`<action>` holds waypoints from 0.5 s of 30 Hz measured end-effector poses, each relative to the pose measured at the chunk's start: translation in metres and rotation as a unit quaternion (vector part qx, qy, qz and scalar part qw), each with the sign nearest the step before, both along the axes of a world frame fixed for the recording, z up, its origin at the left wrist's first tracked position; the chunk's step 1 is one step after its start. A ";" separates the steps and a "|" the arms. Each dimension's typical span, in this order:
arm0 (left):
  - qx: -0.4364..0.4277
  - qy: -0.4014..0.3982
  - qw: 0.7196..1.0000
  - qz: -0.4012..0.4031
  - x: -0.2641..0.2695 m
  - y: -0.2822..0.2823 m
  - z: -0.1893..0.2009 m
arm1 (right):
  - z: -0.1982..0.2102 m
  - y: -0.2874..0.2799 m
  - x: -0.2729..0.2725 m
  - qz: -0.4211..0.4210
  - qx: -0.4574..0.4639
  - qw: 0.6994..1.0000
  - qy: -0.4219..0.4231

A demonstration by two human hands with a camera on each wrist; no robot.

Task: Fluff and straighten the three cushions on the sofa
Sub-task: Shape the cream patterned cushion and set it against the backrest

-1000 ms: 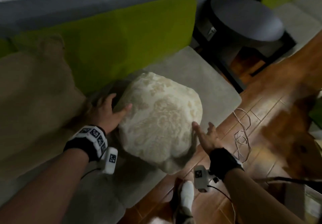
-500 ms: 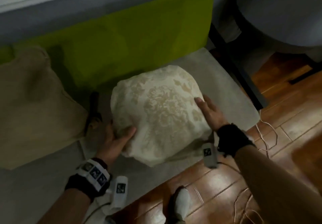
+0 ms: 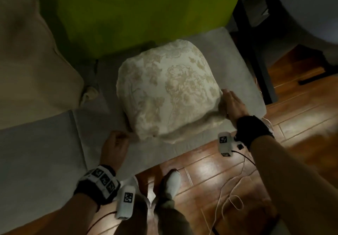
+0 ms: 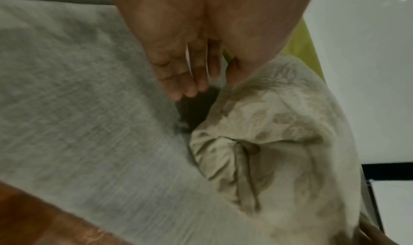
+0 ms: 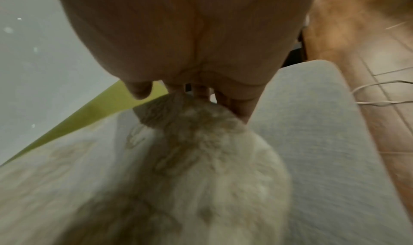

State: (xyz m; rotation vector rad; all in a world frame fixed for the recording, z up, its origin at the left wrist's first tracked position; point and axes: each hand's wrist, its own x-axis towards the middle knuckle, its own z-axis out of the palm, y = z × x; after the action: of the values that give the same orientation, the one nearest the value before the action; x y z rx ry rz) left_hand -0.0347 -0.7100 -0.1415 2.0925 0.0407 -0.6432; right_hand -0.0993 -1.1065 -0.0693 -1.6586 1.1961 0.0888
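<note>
I am working on the floral cushion (image 3: 165, 90), which lies flat on the grey seat pad (image 3: 243, 73) of the sofa, toward its right end, in front of the green backrest (image 3: 146, 9). It looks plump and rounded, so I judge its fluffing mostly done; it is not yet stood up against the backrest, so straightening is left.

My left hand (image 3: 114, 148) is at the cushion's near left corner. In the head view the fingers are curled and seem to pinch a bit of the cover at that corner; in the left wrist view the fingers (image 4: 178, 79) hang loosely bent over the seat beside the bunched cover, and I cannot see whether the thumb holds the fabric. I take it as a light pinch, but that is a judgement.

My right hand (image 3: 232, 106) lies with straight, closed fingers flat against the cushion's right side, pressing in rather than gripping. The right wrist view shows the fingertips (image 5: 234, 105) touching the cover's edge.

A plain beige cushion (image 3: 33, 66) leans at the left, against the backrest; from here I cannot tell whether it has been dealt with. The third cushion is not in view. So I reckon one cushion is near finished and up to two remain.

No containers show. A dark round stool (image 3: 307, 11) stands beyond the sofa's right end, and thin white cables (image 3: 236, 196) trail over the wooden floor (image 3: 292, 143) near my feet.
</note>
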 end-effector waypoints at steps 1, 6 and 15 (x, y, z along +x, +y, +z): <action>-0.026 0.061 0.998 -0.012 -0.005 -0.002 0.003 | -0.003 0.003 -0.012 -0.052 0.030 0.998 -0.029; -0.064 0.101 0.983 -0.142 -0.015 -0.039 0.006 | -0.015 0.019 -0.040 -0.089 0.075 0.993 -0.023; -0.148 0.122 0.976 0.105 -0.018 -0.085 0.007 | -0.036 0.003 -0.038 0.072 0.077 0.992 0.065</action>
State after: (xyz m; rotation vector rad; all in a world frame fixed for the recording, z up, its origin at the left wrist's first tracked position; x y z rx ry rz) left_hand -0.0524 -0.7952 -0.1341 1.6876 0.2842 -0.7246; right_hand -0.1374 -1.1039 -0.1054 -1.6210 1.1341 0.3757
